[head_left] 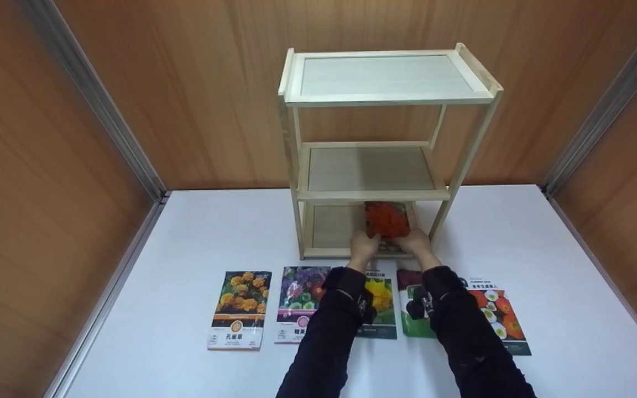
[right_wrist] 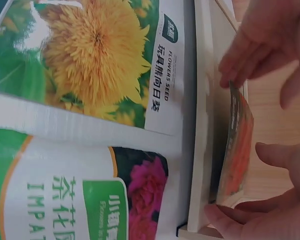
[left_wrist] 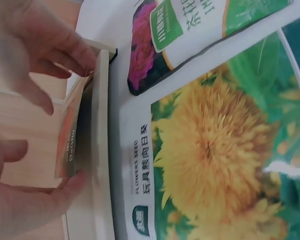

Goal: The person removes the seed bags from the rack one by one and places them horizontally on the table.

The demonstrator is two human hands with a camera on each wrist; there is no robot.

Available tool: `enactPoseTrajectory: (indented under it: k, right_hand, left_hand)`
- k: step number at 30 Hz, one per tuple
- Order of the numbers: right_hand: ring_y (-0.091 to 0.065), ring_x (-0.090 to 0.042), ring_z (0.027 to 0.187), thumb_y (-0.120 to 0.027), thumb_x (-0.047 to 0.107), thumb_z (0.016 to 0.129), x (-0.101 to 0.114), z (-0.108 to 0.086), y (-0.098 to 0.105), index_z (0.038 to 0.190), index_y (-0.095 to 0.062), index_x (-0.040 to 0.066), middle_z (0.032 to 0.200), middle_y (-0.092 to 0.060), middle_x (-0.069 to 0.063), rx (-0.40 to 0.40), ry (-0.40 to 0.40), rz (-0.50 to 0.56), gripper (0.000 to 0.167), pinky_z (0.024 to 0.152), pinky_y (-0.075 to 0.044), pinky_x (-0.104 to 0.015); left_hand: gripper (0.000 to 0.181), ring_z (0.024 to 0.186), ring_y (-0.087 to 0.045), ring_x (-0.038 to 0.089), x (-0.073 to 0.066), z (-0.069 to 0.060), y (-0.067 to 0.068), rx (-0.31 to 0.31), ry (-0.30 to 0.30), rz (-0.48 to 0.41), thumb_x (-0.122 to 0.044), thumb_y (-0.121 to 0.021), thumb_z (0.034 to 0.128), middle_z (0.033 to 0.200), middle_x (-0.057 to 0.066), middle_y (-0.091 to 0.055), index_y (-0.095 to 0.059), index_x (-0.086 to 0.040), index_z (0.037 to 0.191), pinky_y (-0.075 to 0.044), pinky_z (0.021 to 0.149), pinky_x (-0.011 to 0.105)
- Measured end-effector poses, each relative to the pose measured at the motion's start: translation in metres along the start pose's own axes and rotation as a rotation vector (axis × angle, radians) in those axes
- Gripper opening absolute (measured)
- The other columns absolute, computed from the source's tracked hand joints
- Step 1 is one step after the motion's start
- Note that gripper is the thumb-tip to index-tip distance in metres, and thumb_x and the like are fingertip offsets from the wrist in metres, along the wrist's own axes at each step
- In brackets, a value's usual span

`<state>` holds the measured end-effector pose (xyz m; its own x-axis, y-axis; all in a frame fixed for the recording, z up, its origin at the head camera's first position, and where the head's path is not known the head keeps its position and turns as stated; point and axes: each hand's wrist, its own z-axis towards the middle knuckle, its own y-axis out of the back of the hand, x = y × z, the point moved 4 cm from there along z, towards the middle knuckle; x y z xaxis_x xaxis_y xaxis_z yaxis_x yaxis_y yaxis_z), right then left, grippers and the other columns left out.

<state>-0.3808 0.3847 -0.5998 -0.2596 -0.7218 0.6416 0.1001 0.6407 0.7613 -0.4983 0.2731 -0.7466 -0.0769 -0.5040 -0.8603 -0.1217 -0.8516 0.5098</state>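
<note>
A seed packet with a red flower picture [head_left: 386, 218] is at the right part of the bottom shelf [head_left: 338, 226]. My left hand [head_left: 364, 246] is at its near left side and my right hand [head_left: 415, 243] at its near right. In the left wrist view, the left hand's fingertips [left_wrist: 75, 182] touch one edge of the packet [left_wrist: 69, 135], with the thumb apart from it. The right wrist view has the right hand [right_wrist: 270, 205] with extended fingertips at the opposite edge, its thumb also lifted away. The packet is tilted above the shelf's front rail.
The wooden three-tier rack [head_left: 374, 196] stands against the back wall. Before it lie several seed packets: orange marigolds [head_left: 241, 301], purple mixed flowers [head_left: 302, 293], a yellow sunflower [head_left: 382, 301], an impatiens packet [head_left: 415, 326] and a red-and-white flower packet [head_left: 498, 315]. Wooden panels enclose the white table [head_left: 186, 249].
</note>
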Motion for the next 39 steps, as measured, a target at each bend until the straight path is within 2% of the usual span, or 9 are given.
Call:
enactPoseTrajectory:
  k: [3,5,9,10,15,17,19,29,39]
  right_hand:
    - [-0.056,-0.028,0.072,-0.060,0.049,0.074,0.013,-0.021,0.012,0.089,-0.063,-0.005,0.085,-0.060,-0.020,0.059,-0.056,0.056,0.056,0.061,-0.047,-0.035]
    - [-0.055,-0.027,0.069,-0.062,0.046,0.075,0.014,-0.026,0.012,0.089,-0.062,-0.005,0.084,-0.058,-0.018,0.100,-0.100,0.067,0.053,0.056,-0.048,-0.034]
    - [-0.056,-0.032,0.079,-0.062,0.031,0.080,0.029,-0.050,0.022,0.106,-0.050,-0.014,0.096,-0.053,-0.024,0.159,-0.170,0.094,0.053,0.064,-0.050,-0.039]
    - [-0.056,-0.029,0.073,-0.064,0.033,0.078,0.029,-0.053,0.023,0.100,-0.052,-0.013,0.089,-0.054,-0.022,0.123,-0.119,0.125,0.053,0.059,-0.050,-0.035]
    - [-0.052,-0.027,0.070,-0.068,0.032,0.075,0.042,-0.075,0.038,0.080,-0.054,-0.009,0.078,-0.053,-0.018,0.052,-0.069,0.091,0.043,0.061,-0.045,-0.035]
    - [-0.052,-0.030,0.078,-0.067,0.026,0.077,0.050,-0.087,0.045,0.086,-0.055,-0.011,0.085,-0.055,-0.020,0.062,-0.126,0.088,0.040,0.066,-0.046,-0.037]
    - [-0.052,-0.028,0.081,-0.066,0.025,0.079,0.052,-0.095,0.051,0.093,-0.056,-0.014,0.088,-0.055,-0.020,0.073,-0.134,0.159,0.042,0.067,-0.045,-0.034]
    - [-0.053,-0.007,0.061,-0.058,0.009,0.085,0.066,-0.132,0.067,0.108,-0.049,-0.017,0.071,-0.057,-0.001,0.150,-0.064,0.747,0.035,0.054,-0.045,-0.020]
    - [-0.057,-0.011,0.069,-0.059,0.012,0.085,0.069,-0.189,0.065,0.107,-0.050,-0.012,0.078,-0.064,-0.003,0.097,-0.052,0.754,0.034,0.060,-0.048,-0.021]
  left_hand:
    - [0.047,0.070,-0.057,0.015,-0.008,-0.018,0.024,-0.018,-0.036,0.073,-0.051,-0.059,0.0772,0.083,0.002,-0.061,-0.061,-0.009,0.096,-0.046,0.057,0.028]
    - [0.036,0.069,-0.058,0.018,-0.038,-0.050,0.058,-0.021,-0.090,0.130,-0.038,-0.060,0.0811,0.082,0.005,-0.062,-0.062,-0.005,0.096,-0.046,0.055,0.028]
    - [0.029,0.064,-0.057,0.019,-0.043,-0.071,0.080,-0.040,-0.187,0.191,-0.034,-0.059,0.0835,0.077,0.007,-0.060,-0.062,-0.005,0.087,-0.042,0.051,0.028]
    - [0.028,0.061,-0.055,0.018,-0.048,-0.079,0.088,-0.039,-0.197,0.189,-0.033,-0.059,0.0835,0.074,0.008,-0.059,-0.061,-0.004,0.083,-0.040,0.049,0.027]
    - [0.016,0.056,-0.057,0.018,-0.115,-0.143,0.158,0.070,-0.052,0.000,-0.020,-0.066,0.0804,0.069,0.006,-0.060,-0.064,-0.004,0.081,-0.046,0.051,0.027]
    - [0.016,0.062,-0.061,0.022,-0.142,-0.166,0.182,0.117,0.031,-0.104,-0.011,-0.067,0.0789,0.074,0.011,-0.063,-0.066,0.002,0.088,-0.051,0.057,0.031]
    - [0.019,0.062,-0.062,0.023,-0.155,-0.180,0.198,0.122,0.043,-0.203,-0.005,-0.066,0.0785,0.076,0.014,-0.064,-0.064,0.006,0.094,-0.051,0.056,0.031]
    - [0.027,0.071,-0.063,0.029,-0.168,-0.210,0.226,0.262,0.115,-0.565,0.001,-0.065,0.0767,0.081,0.015,-0.063,-0.055,0.012,0.100,-0.052,0.063,0.034]
    - [0.026,0.063,-0.062,0.020,-0.164,-0.257,0.241,0.342,0.050,-0.642,0.001,-0.064,0.0775,0.070,0.007,-0.061,-0.054,0.015,0.098,-0.052,0.062,0.035]
